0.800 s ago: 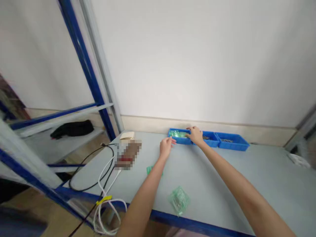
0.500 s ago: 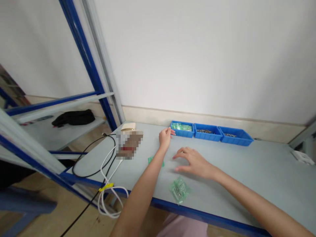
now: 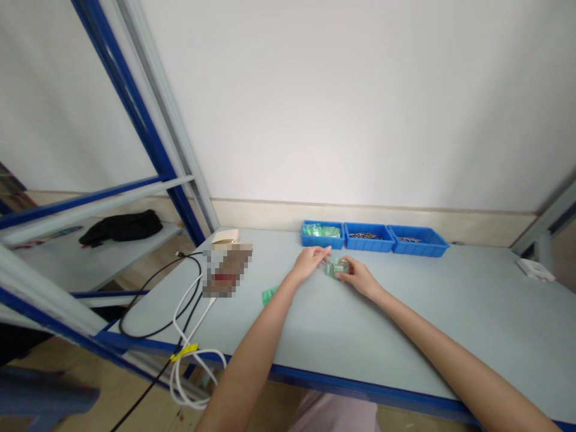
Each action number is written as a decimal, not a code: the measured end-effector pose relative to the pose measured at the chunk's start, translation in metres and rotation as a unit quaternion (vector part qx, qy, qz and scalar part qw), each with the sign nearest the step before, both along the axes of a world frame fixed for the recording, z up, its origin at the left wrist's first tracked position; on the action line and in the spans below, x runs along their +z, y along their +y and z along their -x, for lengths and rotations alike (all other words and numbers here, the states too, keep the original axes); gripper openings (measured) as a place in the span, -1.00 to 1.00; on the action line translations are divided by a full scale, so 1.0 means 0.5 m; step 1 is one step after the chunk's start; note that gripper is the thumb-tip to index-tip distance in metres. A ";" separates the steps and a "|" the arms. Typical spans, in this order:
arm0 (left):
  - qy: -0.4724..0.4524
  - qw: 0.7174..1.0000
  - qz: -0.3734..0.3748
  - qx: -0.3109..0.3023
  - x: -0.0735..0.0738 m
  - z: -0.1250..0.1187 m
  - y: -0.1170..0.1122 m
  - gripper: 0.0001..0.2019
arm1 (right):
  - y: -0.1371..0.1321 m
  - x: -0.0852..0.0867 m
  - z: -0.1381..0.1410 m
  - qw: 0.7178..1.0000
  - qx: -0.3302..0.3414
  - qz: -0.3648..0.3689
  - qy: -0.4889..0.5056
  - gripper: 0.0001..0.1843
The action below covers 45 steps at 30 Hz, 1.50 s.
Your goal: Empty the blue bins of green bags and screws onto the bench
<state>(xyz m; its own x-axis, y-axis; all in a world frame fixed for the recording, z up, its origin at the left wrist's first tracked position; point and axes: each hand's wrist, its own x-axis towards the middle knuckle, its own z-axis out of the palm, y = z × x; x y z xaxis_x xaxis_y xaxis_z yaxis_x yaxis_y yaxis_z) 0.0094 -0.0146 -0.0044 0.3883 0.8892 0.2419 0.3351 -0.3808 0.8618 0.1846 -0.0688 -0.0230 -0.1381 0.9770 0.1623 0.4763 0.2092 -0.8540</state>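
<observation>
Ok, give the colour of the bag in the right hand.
The bag is pale green, seen best in the head view.

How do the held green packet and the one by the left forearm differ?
The held packet is grasped by the right hand; the other packet lies on the table, partly hidden by the left forearm. The held packet looks paler; the other packet, deeper green. Both are greenish.
</observation>
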 end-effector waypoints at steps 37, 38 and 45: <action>-0.073 0.982 -0.019 0.171 0.021 0.012 0.005 -0.59 | 0.198 0.116 -0.016 0.990 -0.072 -0.097 -0.070 -0.81; -0.074 0.980 -0.019 0.181 0.022 0.016 0.005 -0.58 | 0.209 0.119 -0.016 0.988 -0.080 -0.102 -0.084 -0.81; -0.074 0.974 -0.008 0.216 0.032 0.031 0.006 -0.60 | 0.239 0.109 -0.014 0.969 -0.111 -0.132 -0.176 -0.84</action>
<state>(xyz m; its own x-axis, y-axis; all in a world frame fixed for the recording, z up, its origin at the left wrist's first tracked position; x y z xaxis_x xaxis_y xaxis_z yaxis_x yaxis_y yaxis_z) -0.0059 -0.0116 0.0118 -0.0602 0.9576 0.2818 0.3400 -0.2457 0.9078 0.1917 0.0508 0.0314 -0.0210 0.9202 0.3909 0.7873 0.2562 -0.5608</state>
